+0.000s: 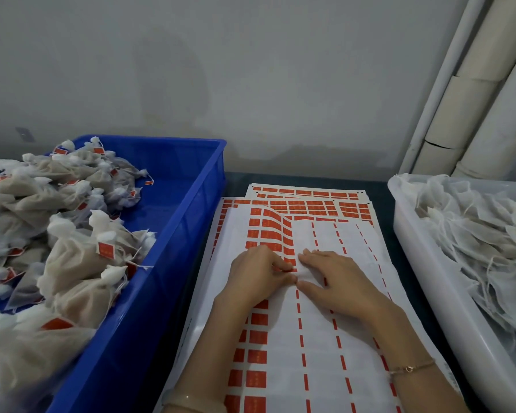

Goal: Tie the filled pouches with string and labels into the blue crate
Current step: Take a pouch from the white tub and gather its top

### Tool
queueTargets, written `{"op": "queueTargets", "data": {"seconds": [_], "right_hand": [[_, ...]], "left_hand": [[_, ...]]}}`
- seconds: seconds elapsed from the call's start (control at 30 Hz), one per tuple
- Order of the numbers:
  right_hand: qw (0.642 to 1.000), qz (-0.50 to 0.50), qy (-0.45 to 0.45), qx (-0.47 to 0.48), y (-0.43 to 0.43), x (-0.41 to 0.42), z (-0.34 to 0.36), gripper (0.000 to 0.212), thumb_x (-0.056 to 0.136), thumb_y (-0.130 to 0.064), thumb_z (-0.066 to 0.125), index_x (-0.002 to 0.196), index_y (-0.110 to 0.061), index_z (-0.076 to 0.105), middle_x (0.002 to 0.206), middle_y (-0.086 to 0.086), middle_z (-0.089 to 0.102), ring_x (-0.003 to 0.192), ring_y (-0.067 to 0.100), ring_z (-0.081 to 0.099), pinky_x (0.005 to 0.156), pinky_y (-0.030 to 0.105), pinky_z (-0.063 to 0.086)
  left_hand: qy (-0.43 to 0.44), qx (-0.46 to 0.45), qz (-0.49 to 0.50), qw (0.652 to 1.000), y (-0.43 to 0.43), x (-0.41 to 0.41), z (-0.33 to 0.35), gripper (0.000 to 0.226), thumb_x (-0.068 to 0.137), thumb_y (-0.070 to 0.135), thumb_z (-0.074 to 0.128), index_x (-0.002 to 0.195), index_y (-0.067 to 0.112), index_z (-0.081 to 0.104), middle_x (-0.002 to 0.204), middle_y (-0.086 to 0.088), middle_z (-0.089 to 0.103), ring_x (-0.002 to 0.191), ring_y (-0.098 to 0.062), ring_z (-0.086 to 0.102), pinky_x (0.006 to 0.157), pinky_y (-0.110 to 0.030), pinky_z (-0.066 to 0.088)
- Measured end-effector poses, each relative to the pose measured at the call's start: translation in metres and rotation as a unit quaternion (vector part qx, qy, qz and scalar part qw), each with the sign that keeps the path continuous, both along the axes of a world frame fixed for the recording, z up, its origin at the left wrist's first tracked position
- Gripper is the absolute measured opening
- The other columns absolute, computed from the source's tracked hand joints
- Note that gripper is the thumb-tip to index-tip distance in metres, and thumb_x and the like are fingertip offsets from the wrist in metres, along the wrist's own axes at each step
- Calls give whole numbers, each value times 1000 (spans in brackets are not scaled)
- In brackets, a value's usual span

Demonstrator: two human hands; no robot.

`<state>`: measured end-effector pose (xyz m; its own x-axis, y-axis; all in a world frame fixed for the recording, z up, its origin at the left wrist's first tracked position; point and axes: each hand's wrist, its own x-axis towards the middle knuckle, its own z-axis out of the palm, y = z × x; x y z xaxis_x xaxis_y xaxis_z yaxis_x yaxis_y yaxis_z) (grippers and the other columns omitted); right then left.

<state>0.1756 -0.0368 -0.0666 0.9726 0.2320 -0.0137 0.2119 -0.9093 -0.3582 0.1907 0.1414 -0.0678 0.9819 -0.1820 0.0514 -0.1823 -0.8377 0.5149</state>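
The label sheet (319, 338) is lying on the counter lengthwise toward the wall, between the blue crate (173, 263) and white tub (423, 263). The left hand (256, 275) is pinching a red label (289, 268); the right hand (337, 278) is pressing the sheet, fingers (310, 256) straight.

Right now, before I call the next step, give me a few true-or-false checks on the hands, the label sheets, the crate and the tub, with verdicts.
1. The blue crate holds tied pouches carrying red tags. True.
2. The right hand grips a pouch. False: it lies flat, fingers straight, on the label sheet.
3. The left hand pinches a red label on that sheet. True.
4. The white tub stands left of the sheets. False: it stands to their right.
5. The white tub is empty. False: it holds loose-stringed pouches.
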Motion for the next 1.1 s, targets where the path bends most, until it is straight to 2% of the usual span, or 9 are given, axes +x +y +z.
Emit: {"op": "queueTargets", "data": {"seconds": [0.2,0.5,0.67,0.87,1.0,1.1], "right_hand": [[999,-13,11,30,0,-3,2,62,84,-62,51,141,-41,35,150,-19,31,139,9,29,114,38,23],[998,-18,25,48,-2,-4,2,62,84,-59,54,140,-41,35,149,-20,32,138,9,30,113,38,25],[998,-20,28,50,-4,-3,-1,62,84,-61,54,140,-42,35,150,-20,31,138,9,29,113,38,25],[997,-24,42,58,-5,0,-3,63,82,-63,54,139,-45,34,150,-21,30,138,9,30,112,37,26],[997,-23,45,65,-6,0,-3,63,82,-62,55,139,-44,35,150,-21,31,138,9,31,112,38,27],[997,-16,44,68,-7,-1,-3,63,83,-62,55,139,-44,34,150,-21,30,138,9,30,113,38,25]], "left_hand": [[-40,-9,4,999,-2,-4,-5,36,81,53,63,114,38,66,117,14,64,84,-2,51,78,-14,39],[3,-88,21,996,-1,-2,-1,26,85,44,64,108,34,70,116,14,64,88,-7,56,67,-11,40],[-25,-96,39,994,0,-3,1,25,85,44,64,105,32,71,113,14,64,78,-2,53,64,-7,35],[-91,-135,140,977,4,2,8,20,84,43,66,99,31,71,111,11,62,82,-7,59,75,-16,50],[-116,-164,211,957,8,4,12,20,84,44,65,99,32,70,109,11,63,75,-9,63,69,-17,53],[-138,-232,259,927,13,3,18,7,83,44,66,88,38,64,102,18,58,68,-3,58,58,-9,42]]}}
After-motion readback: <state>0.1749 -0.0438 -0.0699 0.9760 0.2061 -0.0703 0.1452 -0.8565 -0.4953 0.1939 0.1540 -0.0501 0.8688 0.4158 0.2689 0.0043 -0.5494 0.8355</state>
